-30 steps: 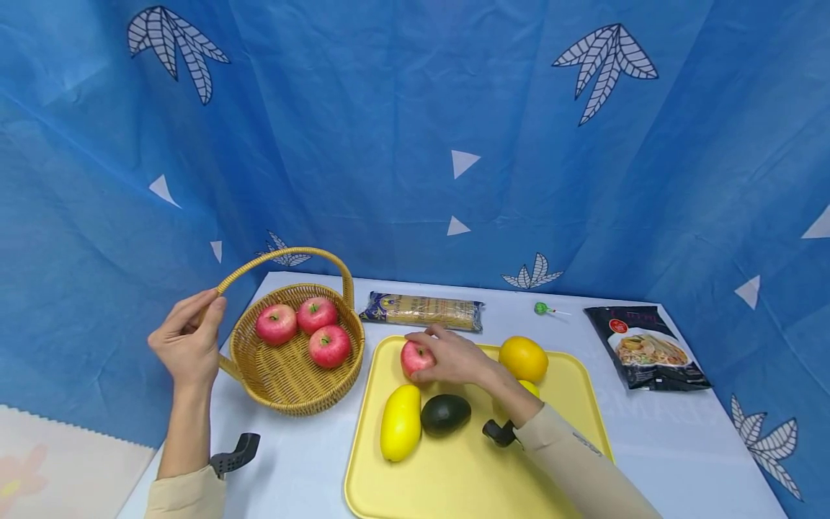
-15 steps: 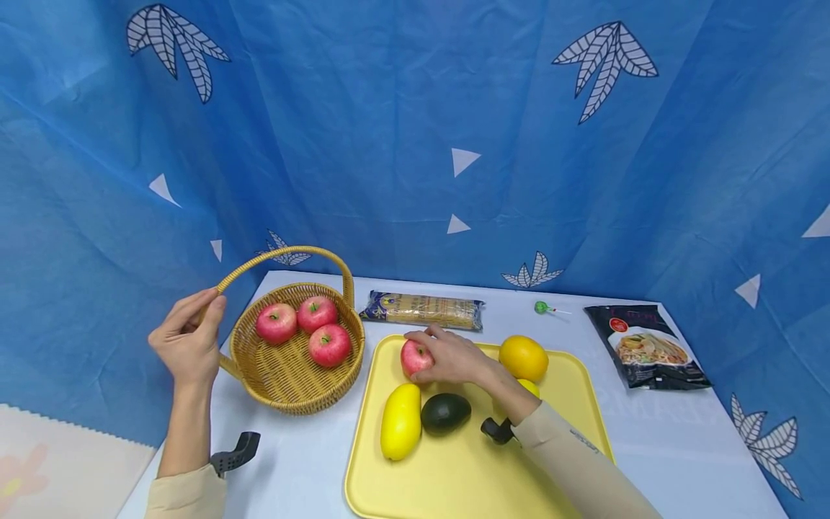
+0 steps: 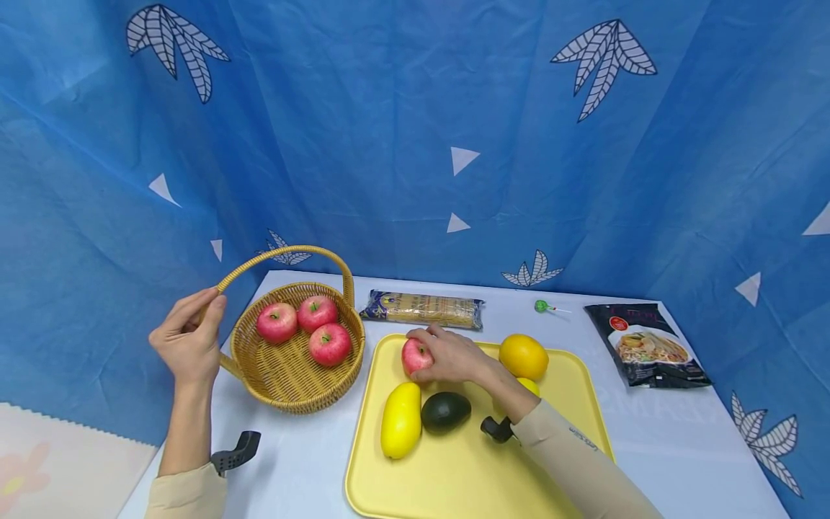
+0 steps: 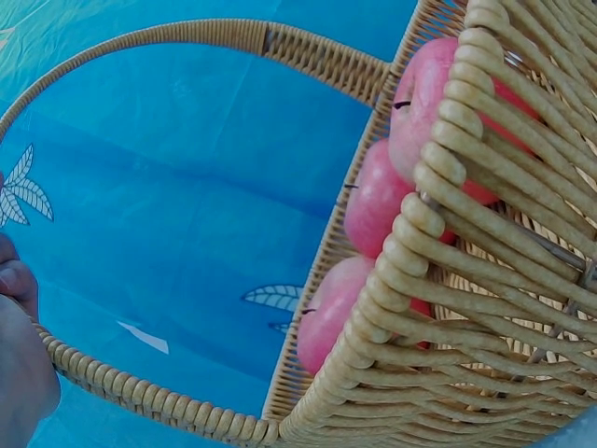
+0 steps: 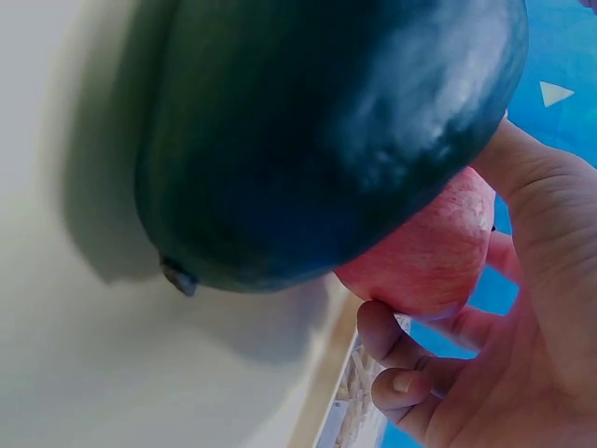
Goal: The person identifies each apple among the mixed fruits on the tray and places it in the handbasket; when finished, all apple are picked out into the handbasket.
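Observation:
My left hand (image 3: 189,337) grips the handle (image 3: 285,251) of a round wicker basket (image 3: 295,405) on the left of the table. Three red apples (image 3: 331,345) lie inside the basket. At the back left corner of the yellow tray (image 3: 447,483), my right hand (image 3: 452,357) holds a fourth red apple (image 3: 415,358), fingers curled round it. In the right wrist view a dark green avocado (image 5: 326,140) hides part of that apple (image 5: 424,247). Beside the avocado in the head view lies a yellow mango (image 3: 400,421).
An orange-yellow round fruit (image 3: 523,357) sits at the tray's back right, with another yellow fruit (image 3: 528,386) partly hidden by my right arm. Behind the tray lies a pack of noodles (image 3: 423,310). A green lollipop (image 3: 543,307) and a black food packet (image 3: 647,346) are farther right.

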The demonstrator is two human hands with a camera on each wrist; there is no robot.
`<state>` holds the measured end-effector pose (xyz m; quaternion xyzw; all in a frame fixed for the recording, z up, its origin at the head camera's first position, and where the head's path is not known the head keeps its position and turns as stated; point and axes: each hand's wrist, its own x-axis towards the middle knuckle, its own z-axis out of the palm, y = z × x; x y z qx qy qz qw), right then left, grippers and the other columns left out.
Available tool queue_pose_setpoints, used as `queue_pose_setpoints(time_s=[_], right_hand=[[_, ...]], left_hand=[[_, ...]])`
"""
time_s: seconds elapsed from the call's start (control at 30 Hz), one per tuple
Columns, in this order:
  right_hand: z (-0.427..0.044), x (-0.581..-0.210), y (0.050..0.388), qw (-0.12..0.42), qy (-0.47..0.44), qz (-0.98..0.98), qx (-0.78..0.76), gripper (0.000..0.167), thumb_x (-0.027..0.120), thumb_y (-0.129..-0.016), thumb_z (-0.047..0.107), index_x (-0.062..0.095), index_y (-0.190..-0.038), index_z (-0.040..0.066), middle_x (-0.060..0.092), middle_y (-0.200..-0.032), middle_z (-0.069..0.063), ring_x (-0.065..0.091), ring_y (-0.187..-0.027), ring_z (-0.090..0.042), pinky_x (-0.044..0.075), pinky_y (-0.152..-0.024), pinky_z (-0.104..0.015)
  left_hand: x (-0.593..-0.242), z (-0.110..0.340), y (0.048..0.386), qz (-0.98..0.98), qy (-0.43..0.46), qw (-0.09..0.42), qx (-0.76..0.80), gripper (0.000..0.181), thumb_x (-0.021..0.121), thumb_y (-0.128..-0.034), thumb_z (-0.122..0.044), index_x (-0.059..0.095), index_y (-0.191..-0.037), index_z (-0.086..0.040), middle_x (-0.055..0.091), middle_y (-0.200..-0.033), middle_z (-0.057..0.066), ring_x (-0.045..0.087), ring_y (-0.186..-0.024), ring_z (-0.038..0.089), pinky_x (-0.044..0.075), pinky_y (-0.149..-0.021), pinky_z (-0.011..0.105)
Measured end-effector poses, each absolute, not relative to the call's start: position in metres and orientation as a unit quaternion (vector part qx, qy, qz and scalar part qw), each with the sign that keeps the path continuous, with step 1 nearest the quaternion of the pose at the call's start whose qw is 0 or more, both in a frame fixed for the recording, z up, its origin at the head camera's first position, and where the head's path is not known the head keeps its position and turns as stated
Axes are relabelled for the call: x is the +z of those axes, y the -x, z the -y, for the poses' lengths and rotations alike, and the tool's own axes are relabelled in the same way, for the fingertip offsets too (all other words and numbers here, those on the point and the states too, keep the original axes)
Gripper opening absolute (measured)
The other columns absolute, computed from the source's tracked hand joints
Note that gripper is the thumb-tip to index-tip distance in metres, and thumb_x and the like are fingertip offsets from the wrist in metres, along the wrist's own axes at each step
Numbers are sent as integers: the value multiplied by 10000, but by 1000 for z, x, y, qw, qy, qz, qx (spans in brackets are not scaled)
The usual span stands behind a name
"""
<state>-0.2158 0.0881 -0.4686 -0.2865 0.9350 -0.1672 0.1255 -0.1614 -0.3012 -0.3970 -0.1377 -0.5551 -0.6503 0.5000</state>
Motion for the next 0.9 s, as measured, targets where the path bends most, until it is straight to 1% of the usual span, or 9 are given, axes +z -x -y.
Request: queue_pose_setpoints(time_s=[0.17,0.63,0.8,0.9], right_hand=[[-88,-470,217,127,283,-934,-177,772,757,-821,564,456,-1482,304,520,-1325,-61,573,-929,-184,521,-724,-320],[-87,-469,216,128,279,-935,-179,764,761,-821,555,464,-1475,295,519,-1324,-65,574,-905,-187,526,-720,-323],[-87,-469,216,124,278,-936,-178,769,753,-822,568,462,-1478,292,519,-1335,-75,579,-899,-190,530,-724,-327],[-87,-469,216,123,277,-936,-180,771,748,-823,575,461,-1479,287,516,-1350,-86,582,-907,-197,536,-731,-334]], left_hand=[[-396,300,160,561,134,502,-645,180,705,-790,223,658,-959,267,763,-931,162,667,-696,93,534,-622,121],[-395,299,160,555,139,507,-645,188,709,-781,228,657,-957,267,760,-927,177,659,-688,97,523,-611,119],[-395,299,159,573,127,506,-632,188,713,-792,212,666,-970,253,764,-944,162,698,-747,99,548,-660,121],[-396,300,159,589,117,507,-619,184,713,-800,203,676,-977,239,765,-954,152,700,-758,88,546,-663,117]])
